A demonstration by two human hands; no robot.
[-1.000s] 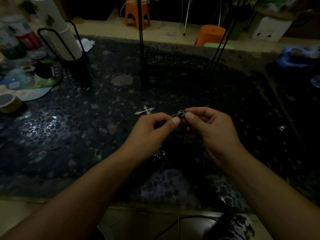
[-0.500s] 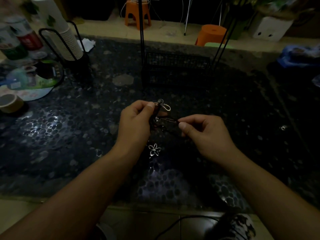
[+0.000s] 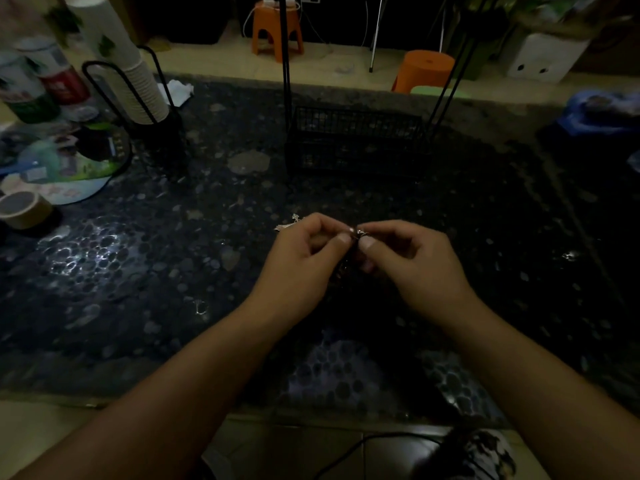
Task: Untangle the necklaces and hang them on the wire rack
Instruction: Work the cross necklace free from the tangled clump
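Observation:
My left hand (image 3: pixel 301 261) and my right hand (image 3: pixel 412 265) meet fingertip to fingertip over the dark pebble-patterned table (image 3: pixel 145 271). Between thumbs and forefingers they pinch a dark necklace cord with a small metal clasp (image 3: pixel 358 233); the rest of the cord hangs down between the hands, hard to see in the dim light. A silver cross pendant (image 3: pixel 287 224) lies on the table just behind my left hand, partly hidden. The black wire rack (image 3: pixel 356 143) stands at the back centre, its thin uprights rising out of view.
A stack of paper cups in a black wire holder (image 3: pixel 138 88) stands at back left, beside cans, a round printed fan (image 3: pixel 65 168) and a tape roll (image 3: pixel 22 209). Blue cloth (image 3: pixel 602 112) lies far right. Orange stools (image 3: pixel 426 69) stand on the floor beyond.
My hands, apart half a second ago with the left one raised, have come back together at the clasp. The flower pendant seen below my left hand is now out of sight.

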